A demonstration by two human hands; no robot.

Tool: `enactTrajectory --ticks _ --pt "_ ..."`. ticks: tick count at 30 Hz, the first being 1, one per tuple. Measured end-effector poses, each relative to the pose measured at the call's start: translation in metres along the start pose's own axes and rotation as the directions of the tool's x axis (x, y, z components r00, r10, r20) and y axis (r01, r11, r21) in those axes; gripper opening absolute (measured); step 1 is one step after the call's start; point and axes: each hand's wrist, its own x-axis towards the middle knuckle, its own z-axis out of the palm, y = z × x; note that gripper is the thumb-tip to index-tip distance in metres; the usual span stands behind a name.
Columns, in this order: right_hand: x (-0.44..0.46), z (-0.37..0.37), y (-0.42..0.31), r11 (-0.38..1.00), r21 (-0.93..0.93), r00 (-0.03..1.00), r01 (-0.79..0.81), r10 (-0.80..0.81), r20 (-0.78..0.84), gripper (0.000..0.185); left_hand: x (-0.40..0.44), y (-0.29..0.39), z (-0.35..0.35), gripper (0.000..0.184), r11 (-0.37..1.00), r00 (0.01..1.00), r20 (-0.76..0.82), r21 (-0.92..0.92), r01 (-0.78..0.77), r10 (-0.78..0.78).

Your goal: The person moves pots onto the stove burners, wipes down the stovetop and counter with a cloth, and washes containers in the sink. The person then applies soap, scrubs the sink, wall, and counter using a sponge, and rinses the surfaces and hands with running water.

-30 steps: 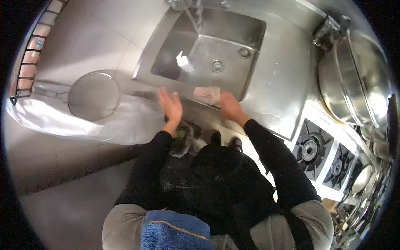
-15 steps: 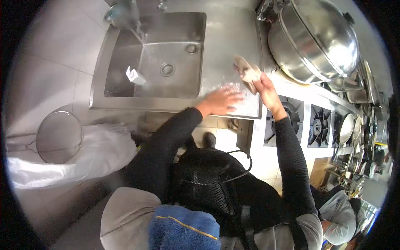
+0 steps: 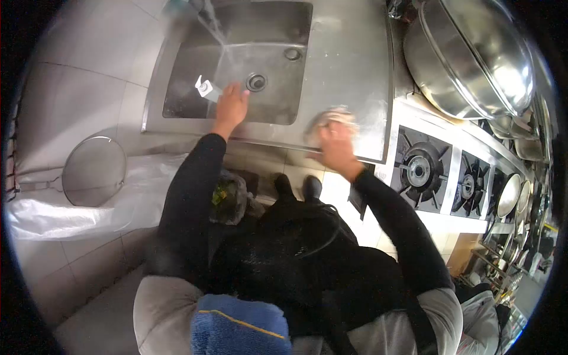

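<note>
My right hand (image 3: pixel 340 144) presses a pale, crumpled cloth (image 3: pixel 337 112) flat against the steel counter (image 3: pixel 349 53) to the right of the sink. The cloth is blurred and partly covered by my fingers. Over the front of the steel sink (image 3: pixel 278 112) is my left hand (image 3: pixel 232 109), its fingers apart and pointing away from me, with nothing visible in it. Just left of those fingers a white pump bottle (image 3: pixel 204 87) stands in the sink; whether the hand touches it I cannot tell. Water runs into the sink's far left corner.
A large steel pot (image 3: pixel 467 59) stands right of the counter, beside several gas burners (image 3: pixel 419 170). At left, a round wire strainer (image 3: pixel 94 171) lies on white plastic sheeting (image 3: pixel 139 207). A clear bag with greens (image 3: pixel 228 198) sits below the sink. Another person (image 3: pixel 480 316) is at lower right.
My right hand has brought the raised cloth down and left onto the counter. My left hand has left the wet counter and moved left over the sink. The view has shifted slightly.
</note>
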Motion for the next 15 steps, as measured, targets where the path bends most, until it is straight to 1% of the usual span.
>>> enactTrajectory --ticks 1,2,3,4,5,6,7,8,9,10,11,12,13,14,15 --pt "0.024 0.006 -0.022 0.987 0.158 0.998 0.031 -0.021 -0.063 0.081 -0.003 0.007 -0.003 0.056 0.991 0.998 0.002 -0.116 0.064 -0.064" --pt "0.047 0.01 -0.045 0.976 0.218 0.994 0.017 0.007 -0.107 0.079 -0.004 0.012 -0.005 0.056 0.992 0.999 -0.007 -0.117 0.052 -0.053" --pt "0.069 0.012 -0.062 0.962 0.273 0.988 0.006 0.037 -0.15 0.077 -0.005 0.016 -0.004 0.056 0.958 0.993 -0.059 -0.273 0.084 -0.104" --pt "0.091 0.018 -0.072 0.938 0.345 0.978 -0.021 0.091 -0.188 0.068 -0.01 0.022 -0.005 0.056 0.899 0.981 -0.1 -0.425 0.106 -0.164" --pt "0.113 0.028 -0.072 0.907 0.419 0.964 -0.038 0.143 -0.224 0.058 -0.018 0.033 -0.009 0.056 0.899 0.981 -0.113 -0.427 0.095 -0.157" --pt "0.129 0.044 -0.058 0.909 0.415 0.962 -0.028 0.137 -0.237 0.058 -0.032 0.049 -0.016 0.055 0.867 0.953 -0.199 -0.487 0.106 -0.228" --pt "0.147 0.063 -0.042 0.812 0.582 0.914 -0.034 0.261 -0.311 0.049 -0.048 0.066 -0.025 0.054 0.83 0.907 -0.284 -0.546 0.112 -0.31" --pt "0.162 0.068 -0.03 0.685 0.729 0.854 -0.002 0.38 -0.355 0.04 -0.068 0.089 -0.031 0.053 0.838 0.936 -0.259 -0.541 0.063 -0.238" --pt "0.159 0.038 -0.01 0.539 0.842 0.856 0.0 0.436 -0.278 0.03 -0.077 0.102 -0.015 0.052 0.763 0.973 -0.23 -0.626 -0.161 0.016" --pt "0.148 -0.001 0.005 0.529 0.848 0.854 0.022 0.431 -0.291 0.034 -0.088 0.116 -0.001 0.053 0.598 0.945 -0.186 -0.736 -0.316 0.27" --pt "0.127 -0.04 0.021 0.58 0.813 0.856 0.051 0.394 -0.335 0.04 -0.095 0.134 0.014 0.053 0.495 0.791 -0.165 -0.7 -0.515 0.589" --pt "0.106 -0.07 0.035 0.632 0.772 0.86 0.071 0.354 -0.368 0.045 -0.093 0.163 0.009 0.048 0.549 0.63 0.034 -0.53 -0.646 0.776" --pt "0.084 -0.088 0.051 0.65 0.754 0.867 0.094 0.319 -0.383 0.051 -0.093 0.182 0.025 0.053 0.429 0.462 0.013 -0.393 -0.813 0.887" --pt "0.069 -0.092 0.069 0.598 0.801 0.903 0.014 0.337 -0.267 0.051 -0.084 0.187 0.039 0.057 0.447 0.504 -0.042 -0.404 -0.798 0.863" --pt "0.049 -0.072 0.094 0.528 0.83 0.898 0.179 0.257 -0.357 0.05 -0.076 0.181 0.051 0.06 0.463 0.547 -0.102 -0.419 -0.781 0.831"
